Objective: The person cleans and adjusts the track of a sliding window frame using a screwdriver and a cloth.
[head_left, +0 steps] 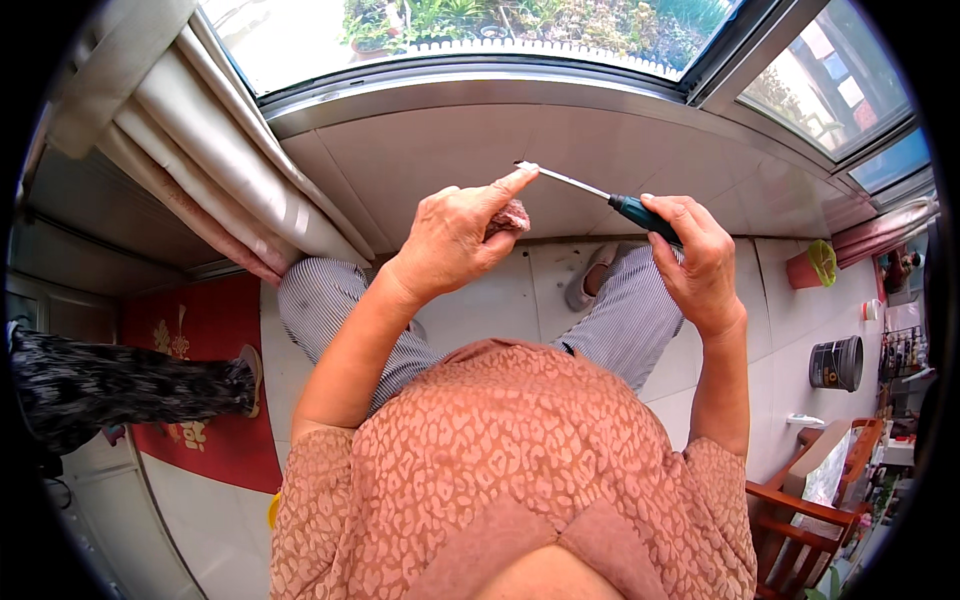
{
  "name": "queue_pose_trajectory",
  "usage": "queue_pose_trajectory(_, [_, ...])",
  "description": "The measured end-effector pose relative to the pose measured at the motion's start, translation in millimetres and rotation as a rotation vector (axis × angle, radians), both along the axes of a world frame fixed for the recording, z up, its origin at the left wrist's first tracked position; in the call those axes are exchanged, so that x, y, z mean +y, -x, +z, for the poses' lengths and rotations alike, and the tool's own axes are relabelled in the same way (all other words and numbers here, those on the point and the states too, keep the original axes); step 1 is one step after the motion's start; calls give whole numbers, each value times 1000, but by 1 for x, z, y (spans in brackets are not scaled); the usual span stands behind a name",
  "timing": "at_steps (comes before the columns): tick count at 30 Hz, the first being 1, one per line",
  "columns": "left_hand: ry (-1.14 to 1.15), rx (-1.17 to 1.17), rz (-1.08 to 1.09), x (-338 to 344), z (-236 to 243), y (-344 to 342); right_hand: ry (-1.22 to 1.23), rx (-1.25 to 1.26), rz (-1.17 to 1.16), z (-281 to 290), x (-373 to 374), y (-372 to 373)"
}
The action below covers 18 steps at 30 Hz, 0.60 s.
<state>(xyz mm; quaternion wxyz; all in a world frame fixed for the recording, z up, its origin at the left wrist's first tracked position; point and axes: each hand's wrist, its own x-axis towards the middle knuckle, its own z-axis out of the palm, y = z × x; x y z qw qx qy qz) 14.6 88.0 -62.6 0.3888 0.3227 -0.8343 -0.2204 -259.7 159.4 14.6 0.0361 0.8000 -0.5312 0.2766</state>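
The left hand (455,235) is curled around a small pinkish cloth (512,216), its forefinger stretched out to touch the metal tip of a screwdriver (590,192). That tool slants down to the right (held up before the window sill (400,160)), its dark green handle gripped tight in the closed right hand (695,260).

Pale tiled floor (505,300) with red mat (215,330), dark bucket (836,363).

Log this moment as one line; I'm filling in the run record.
left hand: holds pink cloth, forefinger at screwdriver tip | right hand: grips screwdriver handle | setting: seated by window sill
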Motion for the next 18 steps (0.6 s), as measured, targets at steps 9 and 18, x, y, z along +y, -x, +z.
queue_pose_trajectory(9, [68,-71,67,0,-15,14,-6,-81,1,-2,16,4])
queue_pose_trajectory(18, [-235,72,109,11,-30,11,-60,-151,-15,-4,12,9])
